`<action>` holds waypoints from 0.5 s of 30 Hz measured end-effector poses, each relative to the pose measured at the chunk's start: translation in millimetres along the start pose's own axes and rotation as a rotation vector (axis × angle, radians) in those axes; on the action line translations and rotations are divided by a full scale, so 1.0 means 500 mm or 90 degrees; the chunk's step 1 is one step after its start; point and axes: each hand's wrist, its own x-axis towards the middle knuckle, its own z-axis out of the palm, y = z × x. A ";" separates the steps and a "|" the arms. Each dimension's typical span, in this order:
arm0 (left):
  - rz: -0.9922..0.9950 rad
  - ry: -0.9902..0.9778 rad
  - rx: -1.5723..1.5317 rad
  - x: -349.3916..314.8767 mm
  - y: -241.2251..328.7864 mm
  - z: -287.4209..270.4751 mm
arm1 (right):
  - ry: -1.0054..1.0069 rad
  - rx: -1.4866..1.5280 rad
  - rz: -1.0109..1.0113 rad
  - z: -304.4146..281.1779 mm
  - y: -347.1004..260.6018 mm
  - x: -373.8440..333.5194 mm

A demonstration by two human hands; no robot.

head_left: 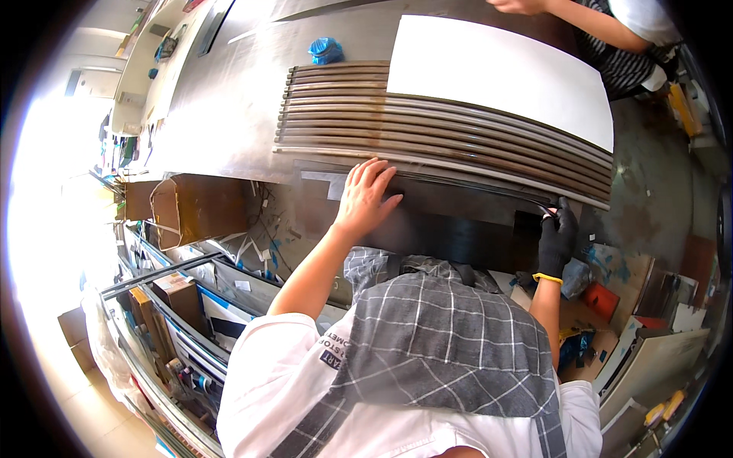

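Note:
Several brown-grey rods [336,114] lie side by side on the metal table [229,99]. A large white sheet [496,69] covers part of their far side. Along the near edge of the rods runs a thin black strip [466,185]. My bare left hand [368,197] rests at the table's near edge, fingers apart, fingertips by the nearest rod and the strip's left end. My right hand [559,229], in a black glove with a yellow cuff, has its thumb and fingers closed at the strip's right end. Below the strip is a dark flat surface [458,229].
A crumpled blue wad [326,50] sits beyond the rods. Across the table is another person's hand [519,6]. Cardboard boxes [202,206] and a metal rack [164,282] of panels stand at left. At right are an orange-red box [599,301] and leaning boards [660,366].

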 end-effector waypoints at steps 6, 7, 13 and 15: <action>-0.020 0.036 0.017 -0.019 -0.006 0.025 | 0.065 -0.140 -0.095 -0.002 -0.039 0.009; -0.019 0.043 0.018 -0.017 -0.005 0.025 | 0.082 -0.175 -0.114 -0.004 -0.049 0.009; -0.047 0.024 0.025 -0.004 0.001 0.014 | 0.077 -0.294 -0.156 -0.029 -0.082 -0.002; -0.035 0.051 0.047 -0.012 -0.007 0.028 | 0.116 -0.236 -0.209 -0.044 -0.108 -0.005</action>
